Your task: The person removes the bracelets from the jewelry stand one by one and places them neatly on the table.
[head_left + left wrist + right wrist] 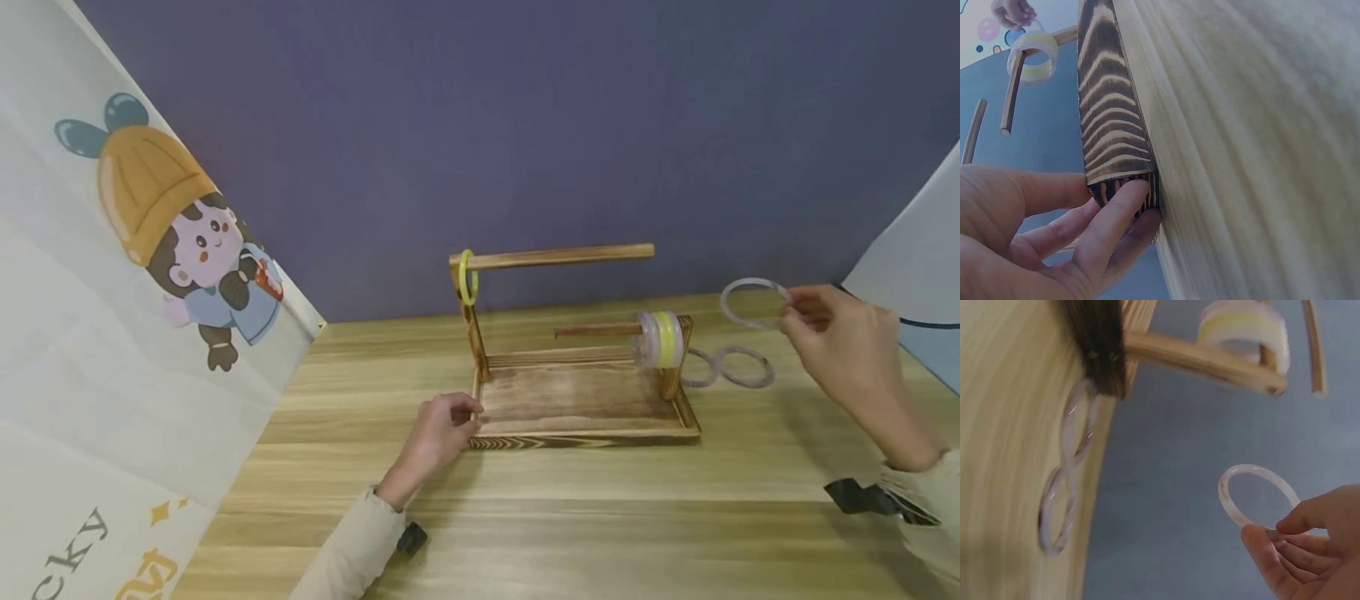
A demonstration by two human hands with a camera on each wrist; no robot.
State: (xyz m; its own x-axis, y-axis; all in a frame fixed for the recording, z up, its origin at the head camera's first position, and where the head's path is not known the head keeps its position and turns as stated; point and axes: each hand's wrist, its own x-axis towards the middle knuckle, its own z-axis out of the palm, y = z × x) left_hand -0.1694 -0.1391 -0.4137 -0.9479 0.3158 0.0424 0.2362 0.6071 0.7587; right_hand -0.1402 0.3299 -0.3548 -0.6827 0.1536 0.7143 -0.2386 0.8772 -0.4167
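Brown-stained wooden stand (577,396) on the counter (570,525), tray-like base flat, one post at each side. Taller left post (473,342) carries the upper rod (562,256), which points right; shorter right post carries the lower rod (596,330), which points left, free end bare. One yellow ring (462,279) hangs at the post end of the upper rod. Ring stack (660,340) on the lower rod, up against its post: pale, yellow, pale in sequence; exact count cannot be read. Left hand (442,429): thumb and fingers pinch the near left corner of the base, fingertips against the end grain in the left wrist view. Right hand (847,342): thumb and fingers pinch a pale translucent ring (753,282) by its edge, raised in the air to the right of the stand, apart from both rods. Two loose rings (753,384), pale with darker streaks, lie on the counter just beside the right post, their edges meeting like a figure eight. Surroundings: dark blue-grey backdrop (525,125) behind; white sheet (45,275) with a cartoon figure (161,225) in an orange hat at left; light sleeves (352,546) on both arms.
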